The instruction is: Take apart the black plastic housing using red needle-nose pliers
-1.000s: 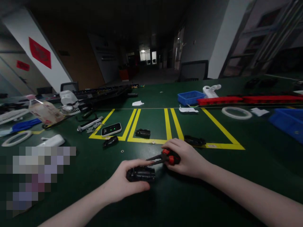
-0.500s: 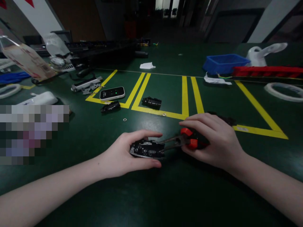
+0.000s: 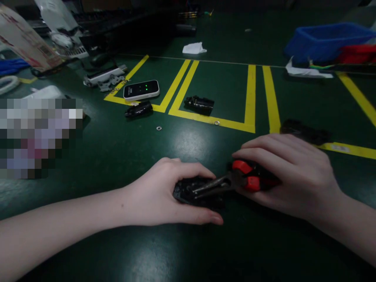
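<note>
My left hand is wrapped round a black plastic housing, thumb on the near side and fingers on the far side. My right hand grips long-nose pliers with red and black handles. The plier jaws reach leftward over the housing, their tips near its left part. Whether the tips pinch anything is too dark to tell. Beyond my right hand lies another dark part, partly hidden by it. Two small metal rings lie farther off on the table.
Yellow tape marks areas on the green table. Two black housing pieces and a white-edged device with green lights lie beyond my hands. A blue bin stands back right. A bottle and white paper are also there.
The view has tilted down and come closer. The plier jaws now lie farther over the housing, toward its left part. Both hands keep their holds.
</note>
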Demonstrator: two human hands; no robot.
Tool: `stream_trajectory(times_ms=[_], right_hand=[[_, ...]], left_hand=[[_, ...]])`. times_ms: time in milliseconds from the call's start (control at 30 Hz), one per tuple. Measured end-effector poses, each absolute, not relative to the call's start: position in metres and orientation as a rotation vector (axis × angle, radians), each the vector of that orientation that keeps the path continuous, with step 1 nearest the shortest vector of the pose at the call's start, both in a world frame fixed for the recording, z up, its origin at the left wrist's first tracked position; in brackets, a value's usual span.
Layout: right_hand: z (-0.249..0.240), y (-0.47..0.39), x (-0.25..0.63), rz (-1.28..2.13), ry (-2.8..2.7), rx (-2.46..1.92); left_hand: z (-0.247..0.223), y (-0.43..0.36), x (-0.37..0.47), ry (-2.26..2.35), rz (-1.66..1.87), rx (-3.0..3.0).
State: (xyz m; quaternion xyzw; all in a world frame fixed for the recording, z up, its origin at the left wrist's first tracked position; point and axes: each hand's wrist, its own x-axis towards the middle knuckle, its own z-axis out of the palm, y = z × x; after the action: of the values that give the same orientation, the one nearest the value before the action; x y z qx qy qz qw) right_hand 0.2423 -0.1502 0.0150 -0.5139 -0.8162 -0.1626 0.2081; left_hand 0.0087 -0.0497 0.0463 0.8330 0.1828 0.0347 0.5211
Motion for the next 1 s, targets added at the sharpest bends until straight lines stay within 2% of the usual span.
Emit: stream_trajectory(times_ms=[633,1000], right_hand=[[0.0155,-0.1499,0.2401,-0.275,-2.297,-1.397],[0.0212,-0.1491,0.2377,-0.336,-2.391,-1.439]], left_hand=[[0.0412,-0.0473,0.0092,0.326,0.141,2.075],[0.0397,-0.0488,0.0089,0.421,0.126,2.196]])
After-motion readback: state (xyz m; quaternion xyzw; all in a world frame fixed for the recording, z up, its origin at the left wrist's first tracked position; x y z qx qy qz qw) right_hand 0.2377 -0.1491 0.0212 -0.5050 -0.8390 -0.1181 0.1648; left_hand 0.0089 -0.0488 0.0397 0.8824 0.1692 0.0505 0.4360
